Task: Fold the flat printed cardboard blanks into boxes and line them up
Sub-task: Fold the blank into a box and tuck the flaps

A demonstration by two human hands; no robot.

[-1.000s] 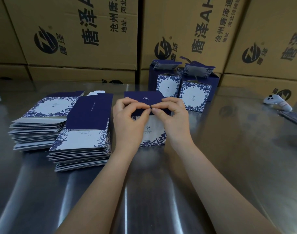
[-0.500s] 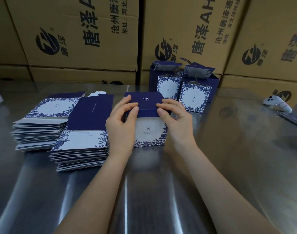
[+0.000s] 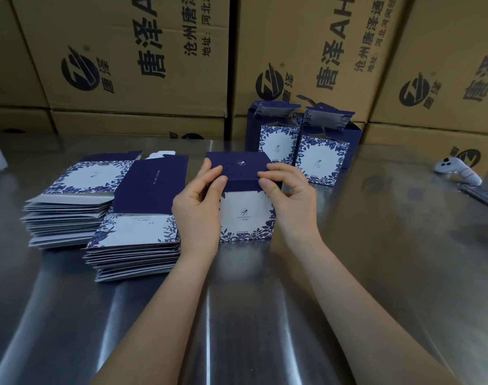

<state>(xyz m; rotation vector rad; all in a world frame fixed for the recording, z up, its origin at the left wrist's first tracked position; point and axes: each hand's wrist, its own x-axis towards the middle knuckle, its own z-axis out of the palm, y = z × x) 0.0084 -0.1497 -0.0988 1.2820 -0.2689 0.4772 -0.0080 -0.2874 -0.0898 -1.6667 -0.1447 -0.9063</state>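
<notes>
Slid apart, left hand [image 3: 197,208] and right hand [image 3: 293,202] pinch the box [image 3: 247,218] — matte navy lid [image 3: 238,165].

two stacks of flat blue-and-white printed cardboard blanks [image 3: 79,195] crowd the left side of the shiny steel table [image 3: 376,273], the nearer one just beside the left hand [image 3: 198,207]. behind the navy-topped printed cardboard box [image 3: 247,215] held in both hands, two upright open-topped printed boxes [image 3: 322,154] block the way back, with a wall of brown corrugated cartons [image 3: 154,65] behind them. to the right, open steel runs out to a white handheld controller [image 3: 456,170] and a dark flat phone [image 3: 484,194] by the edge.
</notes>
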